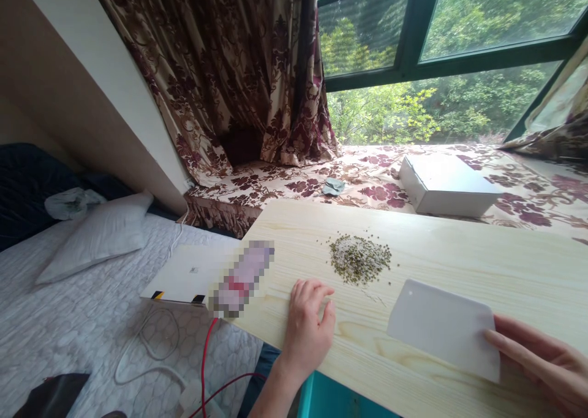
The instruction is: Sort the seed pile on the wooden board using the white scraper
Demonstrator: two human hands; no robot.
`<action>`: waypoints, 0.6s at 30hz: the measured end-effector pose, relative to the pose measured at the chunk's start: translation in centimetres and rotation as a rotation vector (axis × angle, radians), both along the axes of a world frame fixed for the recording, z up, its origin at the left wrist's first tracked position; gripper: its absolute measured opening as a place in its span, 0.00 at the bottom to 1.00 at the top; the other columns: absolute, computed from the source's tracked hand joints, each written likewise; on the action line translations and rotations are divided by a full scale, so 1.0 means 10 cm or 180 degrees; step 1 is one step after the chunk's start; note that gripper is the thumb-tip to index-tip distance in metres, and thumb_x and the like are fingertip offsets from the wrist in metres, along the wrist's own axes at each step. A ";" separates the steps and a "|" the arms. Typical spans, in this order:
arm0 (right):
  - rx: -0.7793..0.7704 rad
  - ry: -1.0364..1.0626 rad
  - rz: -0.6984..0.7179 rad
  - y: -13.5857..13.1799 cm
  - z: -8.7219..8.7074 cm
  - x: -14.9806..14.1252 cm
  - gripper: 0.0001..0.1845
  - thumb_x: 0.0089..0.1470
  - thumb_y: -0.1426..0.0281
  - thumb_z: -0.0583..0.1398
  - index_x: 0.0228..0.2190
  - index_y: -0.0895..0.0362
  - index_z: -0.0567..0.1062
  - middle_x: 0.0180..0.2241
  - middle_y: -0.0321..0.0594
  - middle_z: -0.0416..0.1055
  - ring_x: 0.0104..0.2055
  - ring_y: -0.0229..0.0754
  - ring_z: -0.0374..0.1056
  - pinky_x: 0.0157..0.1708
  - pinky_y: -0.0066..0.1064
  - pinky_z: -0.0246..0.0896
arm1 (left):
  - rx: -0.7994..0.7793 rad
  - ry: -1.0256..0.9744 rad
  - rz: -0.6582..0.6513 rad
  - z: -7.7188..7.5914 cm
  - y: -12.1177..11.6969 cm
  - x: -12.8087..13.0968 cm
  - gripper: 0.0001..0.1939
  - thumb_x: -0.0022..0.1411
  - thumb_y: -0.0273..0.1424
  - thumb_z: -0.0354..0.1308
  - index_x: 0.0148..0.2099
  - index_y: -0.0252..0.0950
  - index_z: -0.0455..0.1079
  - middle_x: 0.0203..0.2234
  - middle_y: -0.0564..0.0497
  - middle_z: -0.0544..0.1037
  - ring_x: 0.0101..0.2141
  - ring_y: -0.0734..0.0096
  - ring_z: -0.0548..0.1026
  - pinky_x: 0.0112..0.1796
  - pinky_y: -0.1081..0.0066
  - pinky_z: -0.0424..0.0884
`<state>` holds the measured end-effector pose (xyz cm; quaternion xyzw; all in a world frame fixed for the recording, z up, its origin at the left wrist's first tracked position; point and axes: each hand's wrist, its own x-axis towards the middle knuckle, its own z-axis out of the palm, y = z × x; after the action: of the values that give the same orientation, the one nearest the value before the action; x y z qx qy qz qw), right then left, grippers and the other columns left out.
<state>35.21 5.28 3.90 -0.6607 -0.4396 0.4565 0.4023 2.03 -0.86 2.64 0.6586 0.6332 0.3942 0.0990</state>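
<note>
A mixed pile of small green beans, likely mung beans, and white rice-like grains (361,259) lies on a pale wooden board (294,228), with a few pieces scattered round it. To the pile's lower left, my left hand (310,317) rests on the board, holding nothing, its fingers loosely bent and the thumb apart. A flat white plastic scraper (441,326) is gripped at its right end by my right hand (542,357), thumb on top. The scraper is to the lower right of the pile and apart from it; its far end has a small hole.
A blurred-out phone-like object (243,277) with a red cable (204,357) sits by the board's left edge, next to a white box (184,274). Another white box (454,185) stands on the window seat beside a grey-green cloth (333,186). A teal bin (340,399) shows below.
</note>
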 end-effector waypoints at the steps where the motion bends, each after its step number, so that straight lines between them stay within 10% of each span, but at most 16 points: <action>1: -0.0277 0.0220 0.0088 0.00 0.02 -0.01 0.13 0.24 0.59 0.72 0.19 0.47 0.81 0.31 0.45 0.81 0.36 0.60 0.77 0.28 0.32 0.76 | -0.0008 -0.0008 -0.0007 0.00 0.00 0.00 0.11 0.60 0.24 0.51 0.43 0.40 0.70 0.39 0.48 0.75 0.44 0.62 0.72 0.52 0.53 0.67; 9: -0.0368 0.0632 -0.0623 -0.09 0.33 -0.34 0.18 0.15 0.63 0.71 0.20 0.49 0.82 0.30 0.38 0.81 0.36 0.50 0.77 0.22 0.20 0.71 | -0.0067 -0.0064 -0.0038 -0.01 0.00 -0.01 0.10 0.61 0.25 0.51 0.43 0.40 0.70 0.41 0.48 0.75 0.45 0.61 0.71 0.54 0.52 0.65; 18: 0.0402 0.0442 -0.0593 -0.09 0.29 -0.33 0.15 0.32 0.63 0.70 0.29 0.52 0.83 0.33 0.38 0.81 0.32 0.45 0.76 0.29 0.24 0.73 | 0.0021 0.0009 -0.0077 -0.07 0.01 -0.04 0.11 0.61 0.25 0.51 0.43 0.40 0.71 0.40 0.47 0.75 0.45 0.60 0.71 0.49 0.55 0.69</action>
<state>31.86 4.41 6.81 -0.6388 -0.3753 0.4332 0.5132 1.64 -0.74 1.90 0.6671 0.6240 0.3942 0.1007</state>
